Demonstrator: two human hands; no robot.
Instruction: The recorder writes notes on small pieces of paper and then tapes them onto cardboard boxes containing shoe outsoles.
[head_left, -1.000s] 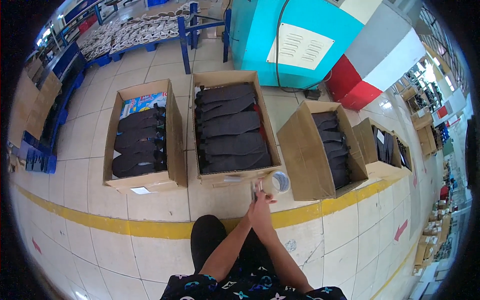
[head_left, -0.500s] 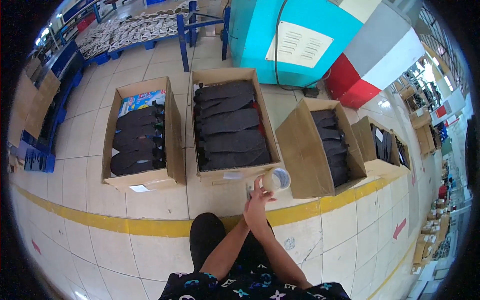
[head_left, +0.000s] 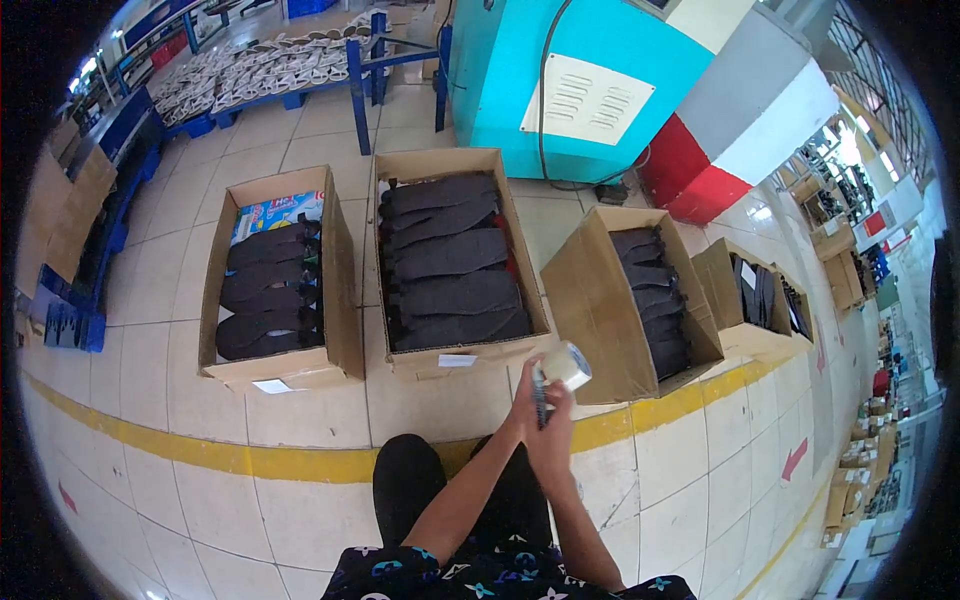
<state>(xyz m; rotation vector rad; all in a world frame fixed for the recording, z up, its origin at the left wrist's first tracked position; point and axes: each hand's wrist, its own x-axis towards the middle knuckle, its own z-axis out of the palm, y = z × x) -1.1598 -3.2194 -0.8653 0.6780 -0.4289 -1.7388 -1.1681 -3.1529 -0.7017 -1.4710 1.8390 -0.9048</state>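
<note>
My left hand (head_left: 520, 400) and my right hand (head_left: 556, 432) meet in front of me, just above the yellow floor line (head_left: 200, 448). My right hand holds a white tape roll (head_left: 568, 362) at its top. A slim dark tool (head_left: 540, 396) stands upright between the two hands, with my left hand against it. Which hand grips the tool I cannot tell. Just beyond the hands is the near edge of an open cardboard box (head_left: 455, 352) stacked with dark shoe insoles (head_left: 450, 262).
A second open box (head_left: 338, 290) of insoles stands to the left, a third (head_left: 590, 300) to the right, with more boxes (head_left: 722, 280) beyond. A turquoise machine (head_left: 520, 70) rises behind them. Blue racks (head_left: 270, 70) of pale soles line the back left.
My hands have stayed nearly in place at the middle box's near edge. The tape roll has shifted slightly to the right and the dark tool now stands more upright.
</note>
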